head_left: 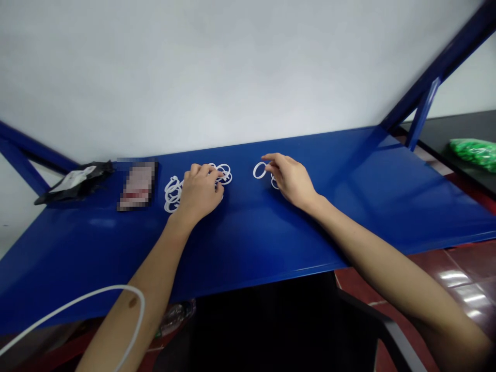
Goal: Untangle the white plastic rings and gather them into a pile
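White rings, like plastic curtain rings with small eyelets, lie in a loose pile (pixel 172 195) on the blue table. My left hand (pixel 200 194) rests palm down over this pile, its fingers apart and touching rings; the palm hides some of them. To the right, my right hand (pixel 290 178) pinches one white curtain ring (pixel 259 170) between thumb and fingertips. Another white ring (pixel 274 181) shows partly beneath that hand, the rest of it hidden.
A blurred-out flat rectangular item (pixel 137 186) and a black plastic packet (pixel 73 182) lie at the left of the blue table (pixel 248 248). A white cable (pixel 89 294) loops across my left forearm. Blue braces rise at both ends. A green bag (pixel 475 153) sits on a dark surface at right.
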